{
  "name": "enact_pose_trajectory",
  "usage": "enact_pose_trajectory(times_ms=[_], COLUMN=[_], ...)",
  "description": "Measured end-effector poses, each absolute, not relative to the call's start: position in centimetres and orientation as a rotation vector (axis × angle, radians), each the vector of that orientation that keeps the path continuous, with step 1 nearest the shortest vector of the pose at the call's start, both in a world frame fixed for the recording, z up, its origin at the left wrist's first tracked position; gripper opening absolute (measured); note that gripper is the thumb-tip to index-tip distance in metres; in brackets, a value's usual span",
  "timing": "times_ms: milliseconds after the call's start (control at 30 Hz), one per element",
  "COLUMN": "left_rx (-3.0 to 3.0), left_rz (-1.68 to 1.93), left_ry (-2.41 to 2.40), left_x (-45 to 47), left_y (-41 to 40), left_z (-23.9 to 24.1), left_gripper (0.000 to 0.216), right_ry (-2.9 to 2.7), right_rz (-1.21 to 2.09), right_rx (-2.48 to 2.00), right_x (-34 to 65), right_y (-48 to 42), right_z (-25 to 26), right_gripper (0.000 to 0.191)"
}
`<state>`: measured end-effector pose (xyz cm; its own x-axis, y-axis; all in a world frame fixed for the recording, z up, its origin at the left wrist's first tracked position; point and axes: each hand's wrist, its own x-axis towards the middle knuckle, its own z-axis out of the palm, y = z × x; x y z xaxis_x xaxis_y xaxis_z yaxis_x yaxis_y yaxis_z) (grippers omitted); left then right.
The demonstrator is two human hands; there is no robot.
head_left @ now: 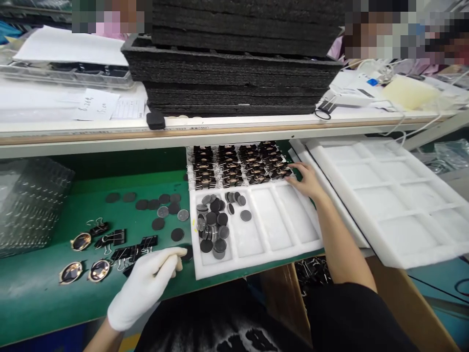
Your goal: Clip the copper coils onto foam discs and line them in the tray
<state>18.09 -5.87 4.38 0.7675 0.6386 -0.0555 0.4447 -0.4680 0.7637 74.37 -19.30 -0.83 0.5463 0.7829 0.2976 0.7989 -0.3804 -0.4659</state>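
Black discs (211, 218) lie mostly in the leftmost compartment of the white foam tray (279, 264), heaped and leaning on one another, with a few more in the next compartment to the right; others lie scattered on the green worktop (32, 298) to the left of the tray. The left hand (154, 276), in a white glove, is just left of the foam tray's near left corner, its fingers drawn together beside a dark disc (188, 253); I cannot tell whether they pinch it. The right hand (306, 182), bare, is at the foam tray's far right corner, with thumb and fingers parted about the right end of the rows of clipped pieces (230, 168); whether they press on one cannot be told. Those rows stand in four columns at the foam tray's far end. Well left of the tray, loose binder clips (119, 237) lie near three round gold-rimmed pieces (99, 270), and farther left stands a stack of clear plastic trays (29, 210). Another white tray (406, 239) lies tilted to the foam tray's right. Beyond the foam tray, a shelf (227, 128) carries stacked black foam (234, 78).
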Motion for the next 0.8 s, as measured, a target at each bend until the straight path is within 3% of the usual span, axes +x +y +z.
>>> enact_pose_trajectory(times_ms=[133, 233, 333, 433, 633, 800], left_rx=[2.351, 2.645, 2.814, 2.818, 2.184, 2.244], left_rz=[0.826, 1.063, 0.958, 0.931, 1.022, 0.641], left_ry=[1.004, 1.205, 1.353, 1.53, 2.163, 1.927], left_x=[14.2, 11.5, 9.6, 7.9, 1.3, -4.3], left_y=[-4.6, -4.7, -6.1, -7.1, -2.7, 1.0], left_z=[1.8, -0.4, -2.2, -3.9, -5.3, -3.2], left_gripper=[0.029, 0.042, 0.063, 0.068, 0.063, 0.061], right_ry=[-1.439, -1.742, -2.1, -2.203, -2.048, -2.008], right_rz=[-0.153, 0.033, 0.017, -0.213, -0.381, -0.321], right_rx=[-2.119, -1.98, -1.969, -2.011, -2.055, -1.836], right_x=[67.3, 60.9, 56.5, 54.3, 52.2, 52.2], right_y=[-19.5, -19.3, -18.4, -17.4, -17.7, -18.6], right_z=[1.5, 1.9, 0.6, -1.7, -4.0, -3.5], right_gripper=[0.033, 0.025, 0.047, 0.065, 0.065, 0.064])
